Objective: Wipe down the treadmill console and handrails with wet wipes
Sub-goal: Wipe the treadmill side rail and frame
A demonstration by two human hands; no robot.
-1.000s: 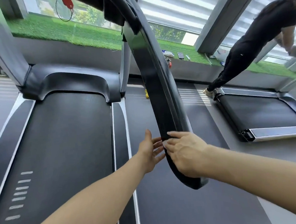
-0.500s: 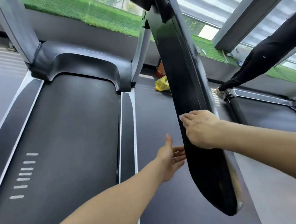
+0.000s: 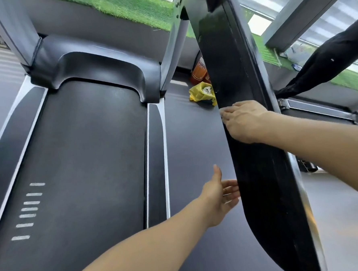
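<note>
The treadmill's right handrail [image 3: 258, 172] is a long glossy black bar that slants down from the top centre to the bottom right. My right hand [image 3: 246, 122] lies across its upper face about halfway along, with the fingers flat and the fingertips at the rail's left edge. No wet wipe shows under or around that hand. My left hand [image 3: 217, 198] is lower, beside the rail's left edge. Its thumb points up, its fingers are straight, and their tips are hidden behind the rail. The console is out of view above.
The black running belt [image 3: 87, 162] and grey motor cover [image 3: 98, 62] fill the left. A yellow bag [image 3: 200, 92] holding white scraps and an orange container [image 3: 199, 71] sit on the floor behind the rail. A person's black-clad leg [image 3: 326, 63] stands on the neighbouring treadmill [image 3: 319, 110].
My right hand has slid up the handrail, away from its lower end. My left hand has stayed low, so the two hands are now apart. The view has tilted down and closer.
</note>
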